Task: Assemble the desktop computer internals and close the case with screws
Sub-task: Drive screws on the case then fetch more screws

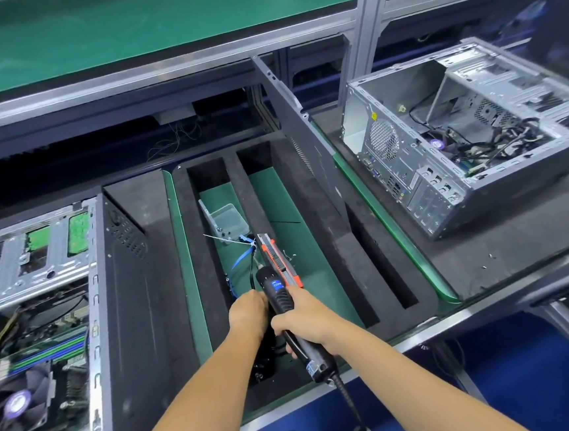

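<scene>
Both bare forearms reach forward; right hand point(307, 320) curled in a grip; left hand point(248, 313) curled, knuckles up.

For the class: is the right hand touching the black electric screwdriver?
Touching. The head view shows the right hand with fingers wrapped round the black electric screwdriver.

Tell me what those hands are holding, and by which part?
The right hand grips the black screwdriver round its middle. The left hand is curled beside it; what it holds cannot be told.
</scene>
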A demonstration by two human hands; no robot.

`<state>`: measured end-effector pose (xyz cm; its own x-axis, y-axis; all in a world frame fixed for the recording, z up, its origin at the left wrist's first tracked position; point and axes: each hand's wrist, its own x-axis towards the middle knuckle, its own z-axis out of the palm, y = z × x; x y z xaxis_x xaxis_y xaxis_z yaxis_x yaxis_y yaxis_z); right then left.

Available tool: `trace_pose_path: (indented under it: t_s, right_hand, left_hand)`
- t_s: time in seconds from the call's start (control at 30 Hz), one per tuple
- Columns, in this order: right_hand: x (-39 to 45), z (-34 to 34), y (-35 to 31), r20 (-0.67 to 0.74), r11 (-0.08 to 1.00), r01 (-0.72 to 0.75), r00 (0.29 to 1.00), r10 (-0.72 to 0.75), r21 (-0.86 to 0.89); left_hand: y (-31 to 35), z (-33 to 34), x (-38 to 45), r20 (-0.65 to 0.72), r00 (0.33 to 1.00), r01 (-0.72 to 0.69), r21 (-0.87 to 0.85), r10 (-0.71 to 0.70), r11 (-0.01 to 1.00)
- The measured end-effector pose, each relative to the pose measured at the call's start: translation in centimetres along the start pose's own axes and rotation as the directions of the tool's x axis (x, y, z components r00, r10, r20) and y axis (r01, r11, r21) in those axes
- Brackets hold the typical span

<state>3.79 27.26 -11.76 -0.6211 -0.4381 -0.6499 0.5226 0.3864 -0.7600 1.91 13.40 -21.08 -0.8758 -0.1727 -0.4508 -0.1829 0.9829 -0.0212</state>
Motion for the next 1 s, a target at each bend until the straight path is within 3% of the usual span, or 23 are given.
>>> trace_pose_path:
  t_s: [0.33,0.47,0.57,0.8,1.0]
  right_hand:
    - [-0.3,0.0,0.8,-0.006,1.000,-0.005,1.000,0.006,0.004]
    - [-0.5,-0.1,0.9,0.003,1.000,-0.013,1.000,0.013,0.005]
    - [-0.5,-0.2,1.1,-0.008,1.000,-0.008,1.000,0.008,-0.005]
    - [-0.4,-0.3,1.5,-0.009,1.000,-0.021,1.000,0.021,-0.007]
    - [-0.1,-0.1,1.8,-0.010,0.999,-0.046,0.999,0.046,-0.011]
  left_hand:
    - [0.0,-0.1,-0.2,0.008,1.000,-0.004,-0.024,0.004,1.000]
    - [0.1,-0.3,-0.7,0.019,1.000,0.020,-0.112,-0.018,0.994]
    - [0.0,-0.7,-0.5,-0.010,0.999,0.033,-0.214,-0.036,0.976]
    - [0.0,-1.1,-0.7,-0.164,0.986,-0.015,-0.249,-0.027,0.968]
    - [0.1,-0.4,-0.3,-0.124,0.991,0.006,-0.278,-0.042,0.960]
